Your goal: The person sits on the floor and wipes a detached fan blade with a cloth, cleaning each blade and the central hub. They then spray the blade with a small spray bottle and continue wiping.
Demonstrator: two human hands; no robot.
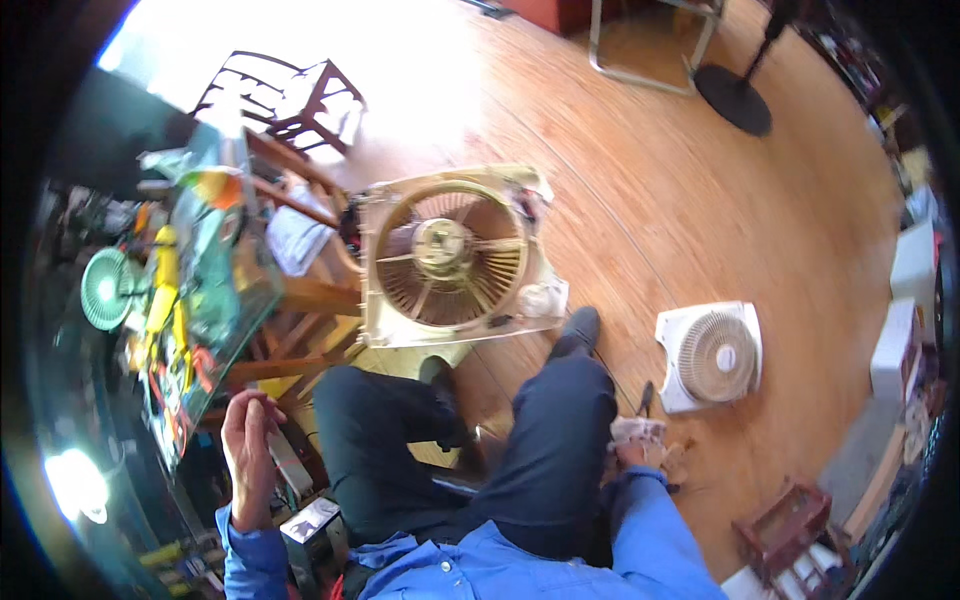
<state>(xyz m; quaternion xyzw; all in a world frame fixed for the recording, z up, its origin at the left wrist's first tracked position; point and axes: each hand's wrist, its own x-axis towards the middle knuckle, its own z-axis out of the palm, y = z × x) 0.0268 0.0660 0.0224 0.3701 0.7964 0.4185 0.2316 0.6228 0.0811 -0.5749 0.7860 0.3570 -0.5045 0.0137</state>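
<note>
A seated person in a blue shirt and dark trousers looks down at their own lap. The left hand (pixel 248 445) is raised beside the left knee, fingers curled closed around a slim grey tool (pixel 288 462) whose lower end points down toward a small metal box (pixel 312 532) just below the hand. The right hand (pixel 636 445) hangs low outside the right thigh, closed on a crumpled pale cloth (pixel 636 430); how tightly it grips cannot be told. A dark-handled tool (pixel 645 398) lies on the floor just beyond that hand.

To the outer side of the left hand stands a glass-topped table (pixel 215 300), crowded with colourful clutter, its edge close by.

Ahead of both hands, past the knees and the dark shoes, an opened box fan (pixel 455 258) with a yellowed frame lies flat on the wooden floor (pixel 680 220), its brown blades exposed. Beyond the right hand, a smaller white box fan (pixel 710 355) lies well apart from the first.

Farther off, the floor stretches open and bare toward a round black stand base (pixel 733 98) and a metal frame (pixel 650 50). A dark wooden chair (pixel 285 95) stands far beyond the table.
</note>
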